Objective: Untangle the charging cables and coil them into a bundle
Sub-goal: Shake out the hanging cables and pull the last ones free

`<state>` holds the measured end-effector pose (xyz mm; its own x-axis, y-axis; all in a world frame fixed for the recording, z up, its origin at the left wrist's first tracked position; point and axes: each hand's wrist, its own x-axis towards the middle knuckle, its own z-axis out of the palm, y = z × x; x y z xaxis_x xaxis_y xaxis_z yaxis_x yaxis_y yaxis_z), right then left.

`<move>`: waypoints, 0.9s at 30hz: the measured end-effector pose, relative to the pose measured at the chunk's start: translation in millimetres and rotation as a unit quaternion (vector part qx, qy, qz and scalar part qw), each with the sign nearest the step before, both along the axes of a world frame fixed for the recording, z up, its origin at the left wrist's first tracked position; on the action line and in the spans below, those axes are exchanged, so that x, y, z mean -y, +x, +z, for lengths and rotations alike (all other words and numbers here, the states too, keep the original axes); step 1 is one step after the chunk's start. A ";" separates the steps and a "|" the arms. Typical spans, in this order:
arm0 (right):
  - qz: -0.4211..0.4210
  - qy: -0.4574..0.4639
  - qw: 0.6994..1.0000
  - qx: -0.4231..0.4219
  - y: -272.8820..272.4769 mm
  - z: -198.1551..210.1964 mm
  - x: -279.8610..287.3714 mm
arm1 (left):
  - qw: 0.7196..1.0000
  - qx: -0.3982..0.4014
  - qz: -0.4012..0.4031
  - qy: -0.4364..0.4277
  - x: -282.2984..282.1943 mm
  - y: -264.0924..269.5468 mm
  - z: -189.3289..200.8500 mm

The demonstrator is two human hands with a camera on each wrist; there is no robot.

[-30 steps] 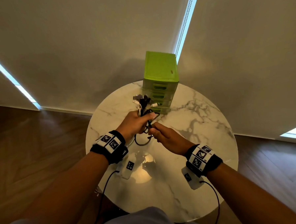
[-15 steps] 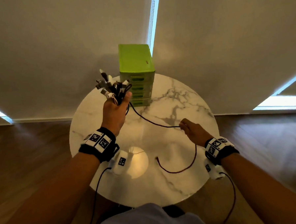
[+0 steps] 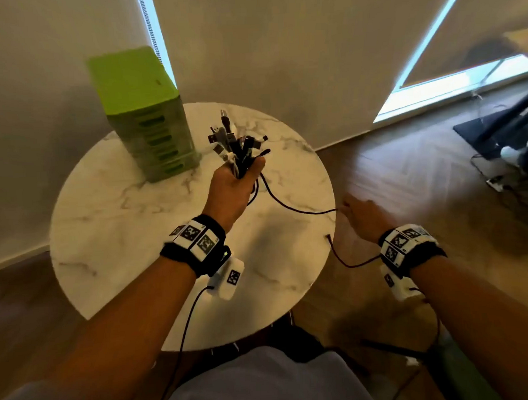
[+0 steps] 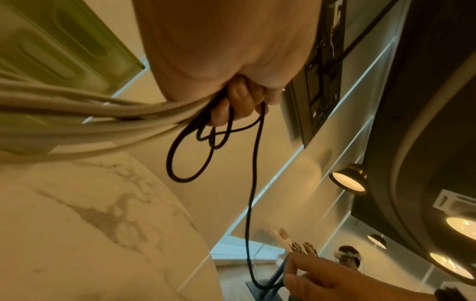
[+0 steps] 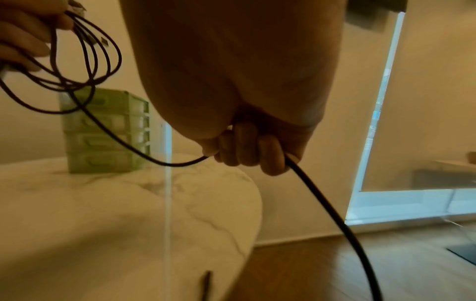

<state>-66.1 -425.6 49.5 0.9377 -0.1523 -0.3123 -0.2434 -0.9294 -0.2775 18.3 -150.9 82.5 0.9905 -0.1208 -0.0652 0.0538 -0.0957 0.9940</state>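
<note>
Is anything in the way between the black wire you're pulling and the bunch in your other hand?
Nothing visible. The black cable runs freely above the table from the right hand to the cable bundle gripped by the left hand. The green drawer box stands off to the side.

Both forearms are bare. Each wrist wears a black band [image 3: 195,249] faced with white tiles printed in black square codes, the other band [image 3: 410,247] alike. Under each hangs a white camera block [image 3: 228,278] bearing a code, with a thin black lead [image 3: 183,326]. Grey clothing [image 3: 260,383] covers the lap.
</note>
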 end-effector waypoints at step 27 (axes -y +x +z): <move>-0.079 0.235 0.964 -0.092 2.4 -84.0 -32.6 | 0.986 -0.134 0.055 -0.086 -26.1 11.7 -35.5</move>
<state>-63.6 -393.1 -34.5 0.8366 -0.0899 -0.5403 -0.4569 -0.6585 -0.5979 30.0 -124.8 46.9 0.9480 -0.0464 -0.3148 0.3179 0.0949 0.9434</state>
